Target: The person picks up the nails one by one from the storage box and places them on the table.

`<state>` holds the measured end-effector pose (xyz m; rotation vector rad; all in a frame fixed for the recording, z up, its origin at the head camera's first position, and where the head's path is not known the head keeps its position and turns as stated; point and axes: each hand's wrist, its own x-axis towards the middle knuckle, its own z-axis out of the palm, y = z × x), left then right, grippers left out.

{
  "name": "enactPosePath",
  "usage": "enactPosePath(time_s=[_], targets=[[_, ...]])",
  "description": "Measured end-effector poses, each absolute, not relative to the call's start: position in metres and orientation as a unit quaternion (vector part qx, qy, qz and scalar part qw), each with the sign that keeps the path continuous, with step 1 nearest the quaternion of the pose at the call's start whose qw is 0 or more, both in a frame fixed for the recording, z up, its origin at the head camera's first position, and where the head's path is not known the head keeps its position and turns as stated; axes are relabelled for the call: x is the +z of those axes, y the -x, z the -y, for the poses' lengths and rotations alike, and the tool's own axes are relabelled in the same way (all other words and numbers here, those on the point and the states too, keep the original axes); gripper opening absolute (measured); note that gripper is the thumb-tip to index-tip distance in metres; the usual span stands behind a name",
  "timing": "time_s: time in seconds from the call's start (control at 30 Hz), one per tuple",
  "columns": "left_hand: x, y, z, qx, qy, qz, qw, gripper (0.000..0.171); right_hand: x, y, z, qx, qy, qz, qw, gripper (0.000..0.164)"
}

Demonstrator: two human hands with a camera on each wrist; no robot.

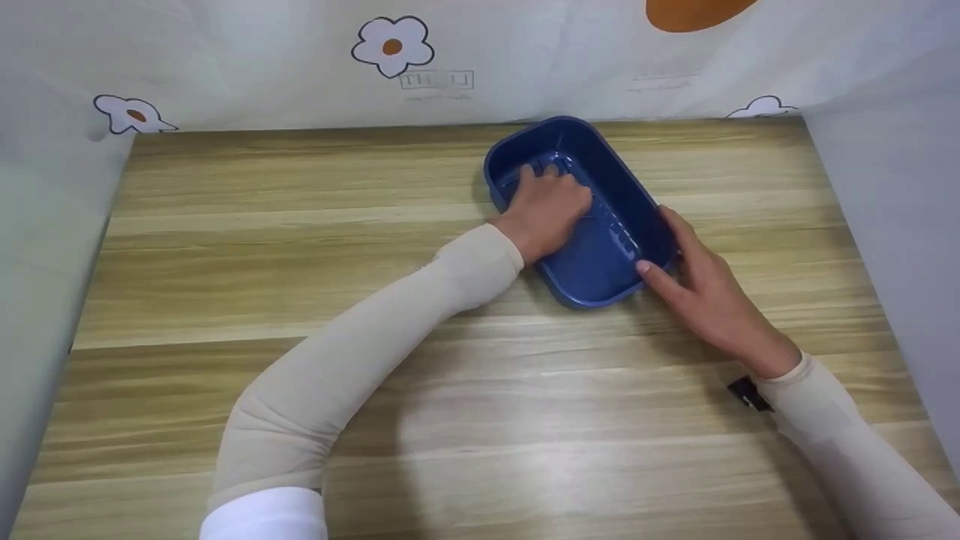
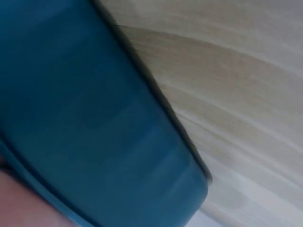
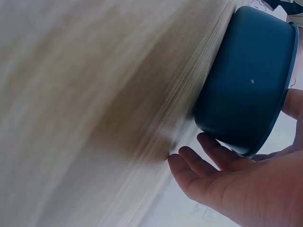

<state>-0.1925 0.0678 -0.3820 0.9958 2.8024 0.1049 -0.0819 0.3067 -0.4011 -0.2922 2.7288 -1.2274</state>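
Observation:
A deep blue rectangular tub [image 1: 592,262] with rounded corners sits at an angle on the wooden table. My left hand [image 1: 546,206] reaches over its left side, fingers pointing down at the tub's floor; the fingertips and anything beneath them are hidden. In the left wrist view the tub's outer wall [image 2: 104,123] fills much of the frame, with blurred skin at the lower left. My right hand [image 1: 705,292] holds the tub's right near corner, thumb on the rim and fingers outside. The right wrist view shows that hand [image 3: 251,184] against the tub's outer wall [image 3: 246,80].
The wood-grain table [image 1: 262,247] surrounds the tub. A pale cloth with printed flowers [image 1: 392,46] hangs along the back edge, close behind the tub's far end. White panels [image 1: 870,210] stand at both sides. A small black piece [image 1: 748,394] is at my right wrist.

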Motion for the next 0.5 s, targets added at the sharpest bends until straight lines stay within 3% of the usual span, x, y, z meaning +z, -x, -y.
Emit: enactPosePath(time_s=[0.5], targets=[[-0.371, 0.179, -0.066, 0.06, -0.356, -0.93, 0.066, 0.018, -0.401, 0.083, -0.306, -0.4, 0.099, -0.909, 0.059, 0.079]])
